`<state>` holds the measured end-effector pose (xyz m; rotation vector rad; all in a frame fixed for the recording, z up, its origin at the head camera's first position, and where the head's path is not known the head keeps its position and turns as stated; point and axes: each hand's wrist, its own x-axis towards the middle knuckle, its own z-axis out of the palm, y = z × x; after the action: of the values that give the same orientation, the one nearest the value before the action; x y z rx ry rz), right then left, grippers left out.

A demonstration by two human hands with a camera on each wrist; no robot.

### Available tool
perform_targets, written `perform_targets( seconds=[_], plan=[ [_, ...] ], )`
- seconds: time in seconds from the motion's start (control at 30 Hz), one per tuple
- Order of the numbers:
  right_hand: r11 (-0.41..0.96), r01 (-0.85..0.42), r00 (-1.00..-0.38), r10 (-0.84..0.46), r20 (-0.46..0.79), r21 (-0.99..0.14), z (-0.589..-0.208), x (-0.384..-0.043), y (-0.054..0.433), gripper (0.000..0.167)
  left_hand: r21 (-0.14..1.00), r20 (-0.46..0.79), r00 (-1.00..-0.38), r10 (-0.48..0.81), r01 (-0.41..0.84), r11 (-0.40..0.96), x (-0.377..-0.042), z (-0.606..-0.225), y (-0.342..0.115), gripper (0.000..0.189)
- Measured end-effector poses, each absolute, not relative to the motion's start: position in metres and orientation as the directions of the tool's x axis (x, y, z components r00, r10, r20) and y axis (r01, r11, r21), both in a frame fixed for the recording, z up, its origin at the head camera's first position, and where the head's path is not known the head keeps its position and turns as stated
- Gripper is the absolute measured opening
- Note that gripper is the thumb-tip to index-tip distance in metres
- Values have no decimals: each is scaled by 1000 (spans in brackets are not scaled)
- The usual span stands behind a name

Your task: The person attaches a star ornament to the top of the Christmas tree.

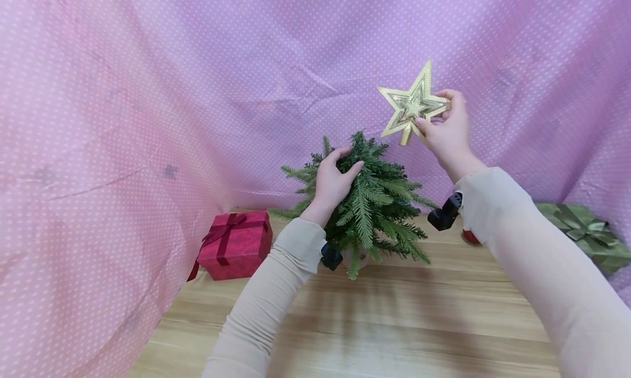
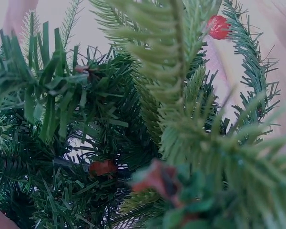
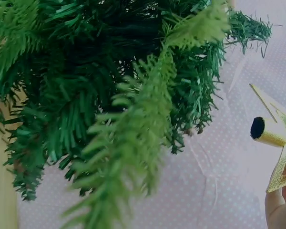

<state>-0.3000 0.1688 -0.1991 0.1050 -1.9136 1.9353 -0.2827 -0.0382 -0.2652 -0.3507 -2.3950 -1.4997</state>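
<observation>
A small artificial Christmas tree stands on the table, its green branches spreading out. My left hand holds it near the top, thumb and forefinger around the upper sprigs; some fingers are hidden among the needles. My right hand pinches a gold star tree topper by one side point, up and to the right of the treetop and apart from it. The star's hollow socket points down. In the left wrist view, dense branches fill the picture.
A red gift box with a dark ribbon sits left of the tree. On the right lies a green gift box with a bow. A round red thing shows beside my right sleeve. Pink dotted cloth hangs behind the wooden table.
</observation>
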Motion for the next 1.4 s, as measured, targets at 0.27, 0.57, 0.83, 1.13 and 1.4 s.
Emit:
perform_targets(
  seconds=[0.27, 0.57, 0.83, 1.13, 1.4],
  plan=[
    [-16, -382, -895, 257, 366, -924, -188, -304, 150, 53, 833, 370, -927, 58, 359, 421, -281, -264, -39, 45],
    [-10, -389, -896, 235, 376, -921, -182, -306, 132, 51, 836, 371, -927, 55, 359, 415, -277, -266, -37, 43],
    [80, -373, -906, 183, 381, -924, -174, -305, 120, 60, 836, 384, -922, 49, 369, 407, -278, -265, -35, 43],
    [58, -382, -910, 152, 386, -922, -171, -303, 115, 59, 835, 387, -921, 47, 372, 405, -278, -265, -35, 43],
    [-14, -385, -917, 116, 381, -923, -168, -303, 108, 60, 824, 404, -913, 53, 389, 411, -280, -266, -36, 43]
  ],
)
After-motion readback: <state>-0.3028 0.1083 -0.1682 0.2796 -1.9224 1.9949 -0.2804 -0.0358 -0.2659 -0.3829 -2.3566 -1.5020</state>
